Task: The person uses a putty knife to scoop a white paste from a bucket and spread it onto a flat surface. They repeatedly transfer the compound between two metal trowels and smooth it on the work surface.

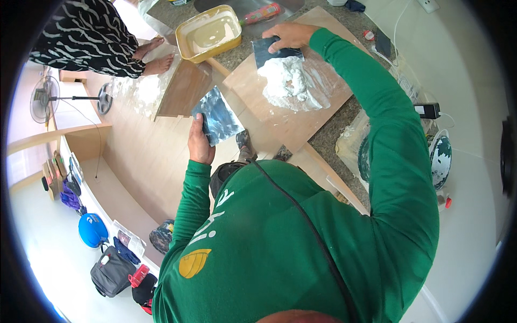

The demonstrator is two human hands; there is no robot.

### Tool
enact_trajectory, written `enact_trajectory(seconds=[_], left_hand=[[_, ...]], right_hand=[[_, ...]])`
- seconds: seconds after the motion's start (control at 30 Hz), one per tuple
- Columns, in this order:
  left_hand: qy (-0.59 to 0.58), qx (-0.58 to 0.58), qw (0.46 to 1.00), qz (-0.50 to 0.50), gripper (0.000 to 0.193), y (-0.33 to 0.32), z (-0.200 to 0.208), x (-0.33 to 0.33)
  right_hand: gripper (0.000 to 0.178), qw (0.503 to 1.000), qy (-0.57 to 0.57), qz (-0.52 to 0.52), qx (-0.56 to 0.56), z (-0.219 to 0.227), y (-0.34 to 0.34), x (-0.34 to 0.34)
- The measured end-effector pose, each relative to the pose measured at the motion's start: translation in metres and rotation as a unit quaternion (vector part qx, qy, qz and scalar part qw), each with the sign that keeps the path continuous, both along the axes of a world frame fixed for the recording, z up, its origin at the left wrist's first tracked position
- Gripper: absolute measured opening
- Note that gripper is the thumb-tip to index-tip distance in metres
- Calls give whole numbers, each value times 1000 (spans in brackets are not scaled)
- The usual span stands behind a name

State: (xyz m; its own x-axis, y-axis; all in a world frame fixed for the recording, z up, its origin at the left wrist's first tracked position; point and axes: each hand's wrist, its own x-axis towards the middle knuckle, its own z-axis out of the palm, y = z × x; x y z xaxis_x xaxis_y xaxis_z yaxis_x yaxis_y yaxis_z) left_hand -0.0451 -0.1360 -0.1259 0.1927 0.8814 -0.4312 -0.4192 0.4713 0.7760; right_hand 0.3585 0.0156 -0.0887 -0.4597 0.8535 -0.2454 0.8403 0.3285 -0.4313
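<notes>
My left hand (201, 141) grips a flat metal putty scraper (217, 115) by its lower left edge. White smears streak its dark face, and it is held up in the air, left of the board. At the far side, my right hand (291, 35) is wrapped over a second dark putty scraper (269, 53). That blade touches the far edge of a heap of white putty (287, 81). The putty lies on a thin wooden board (245, 81), with thin smears spread to the heap's right.
A yellow tub (182, 49) with pale residue stands beyond the board, beside a red-handled tool (262, 13). Speckled countertop (325, 132) shows under the board. A person's bare feet (159, 63) rest on a splattered platform at the far left. A fan (45, 99) stands behind.
</notes>
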Motion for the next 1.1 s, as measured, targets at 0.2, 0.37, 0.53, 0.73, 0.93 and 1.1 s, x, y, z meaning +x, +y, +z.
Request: enact_trajectory(seconds=[0.2,0.37,0.53,0.73,0.93,1.1], left_hand=[[-23,-6,1000,13,40,5,-4,-5],[-69,-24,997,-10,36,20,13,21],[-126,-14,991,-49,29,29,15,60],[-173,-167,961,-139,27,12,28,134],[-186,-177,942,-217,27,8,61,168],[-201,-143,942,-229,29,4,68,155]], right_hand=[[41,995,-74,49,37,62,-77,-23],[29,953,-89,46,286,54,-159,-23],[28,939,122,-214,239,69,-215,-32],[31,840,298,-435,126,87,-261,-61],[39,874,274,-276,291,74,-279,-90],[69,928,139,-225,263,74,-285,-86]])
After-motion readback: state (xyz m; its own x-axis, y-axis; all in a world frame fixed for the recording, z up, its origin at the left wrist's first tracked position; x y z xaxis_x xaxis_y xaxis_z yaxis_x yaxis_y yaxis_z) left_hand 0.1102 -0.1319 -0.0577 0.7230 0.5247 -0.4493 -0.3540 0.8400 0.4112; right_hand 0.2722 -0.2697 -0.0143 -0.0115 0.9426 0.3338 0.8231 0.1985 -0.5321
